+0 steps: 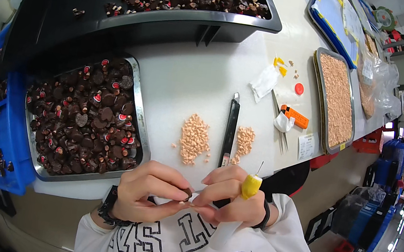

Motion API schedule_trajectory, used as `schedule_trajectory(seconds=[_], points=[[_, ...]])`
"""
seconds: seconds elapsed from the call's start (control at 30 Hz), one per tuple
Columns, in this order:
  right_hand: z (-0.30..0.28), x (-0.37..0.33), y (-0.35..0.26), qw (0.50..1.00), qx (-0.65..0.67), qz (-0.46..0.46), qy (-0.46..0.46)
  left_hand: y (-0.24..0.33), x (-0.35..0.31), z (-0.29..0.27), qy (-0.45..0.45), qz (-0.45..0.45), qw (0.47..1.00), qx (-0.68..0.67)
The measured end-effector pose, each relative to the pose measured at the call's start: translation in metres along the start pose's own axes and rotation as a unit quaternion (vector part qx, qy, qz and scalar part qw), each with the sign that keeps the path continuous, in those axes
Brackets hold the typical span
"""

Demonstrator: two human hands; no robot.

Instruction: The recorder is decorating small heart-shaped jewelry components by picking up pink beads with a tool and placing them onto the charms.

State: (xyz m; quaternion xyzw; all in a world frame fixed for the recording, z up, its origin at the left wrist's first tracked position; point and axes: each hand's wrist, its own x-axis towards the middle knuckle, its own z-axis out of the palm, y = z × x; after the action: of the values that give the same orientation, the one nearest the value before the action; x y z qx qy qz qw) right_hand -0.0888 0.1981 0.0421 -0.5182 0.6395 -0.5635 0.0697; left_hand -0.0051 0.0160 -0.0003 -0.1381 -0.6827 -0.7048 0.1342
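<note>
My left hand (151, 192) pinches a small dark brown piece (186, 194) between thumb and fingers, close to my body. Beside it, my right hand (227, 197) is closed around a squeeze bottle with a yellow cap (251, 186) and a thin needle tip pointing up. The right thumb and fingertips also meet near the left fingertips; a tiny pale bit (190, 204) seems to sit between them. Just beyond the hands lie a pile of small peach-coloured pieces (194, 138), a smaller pile (244, 142) and a black utility knife (231, 125) between them.
At left, a metal tray (142, 124) holds brown heart-shaped and round pieces, beside a blue bin (17, 178). A large black tub (175, 31) stands behind. Rightward are tweezers (281, 139), an orange box (294, 117), a red cap (299, 89) and a tray of peach pieces (350, 130).
</note>
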Motion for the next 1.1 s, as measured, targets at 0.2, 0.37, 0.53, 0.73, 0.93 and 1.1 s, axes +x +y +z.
schedule_trajectory(seconds=[0.2,0.37,0.53,0.73,0.93,1.1], points=[[0.01,-0.015,0.008,0.994,0.04,0.012,0.102,-0.002,-0.002,0.004,0.019,0.02,0.999,-0.022],[0.004,-0.008,0.008,0.999,0.031,0.025,0.026,-0.003,-0.003,0.001,0.006,0.025,1.0,-0.012],[0.013,-0.011,0.01,0.992,0.077,0.066,0.078,-0.006,-0.004,0.004,0.016,0.045,0.999,-0.008],[0.016,-0.011,0.016,0.988,0.118,0.052,0.09,-0.01,-0.003,0.004,0.027,0.069,0.997,-0.025],[0.011,-0.016,0.016,0.973,0.202,0.112,0.022,-0.001,0.006,-0.002,-0.035,0.072,0.997,-0.001],[0.01,-0.019,0.019,0.976,0.179,0.116,0.045,-0.004,0.003,0.0,-0.026,0.06,0.998,-0.014]])
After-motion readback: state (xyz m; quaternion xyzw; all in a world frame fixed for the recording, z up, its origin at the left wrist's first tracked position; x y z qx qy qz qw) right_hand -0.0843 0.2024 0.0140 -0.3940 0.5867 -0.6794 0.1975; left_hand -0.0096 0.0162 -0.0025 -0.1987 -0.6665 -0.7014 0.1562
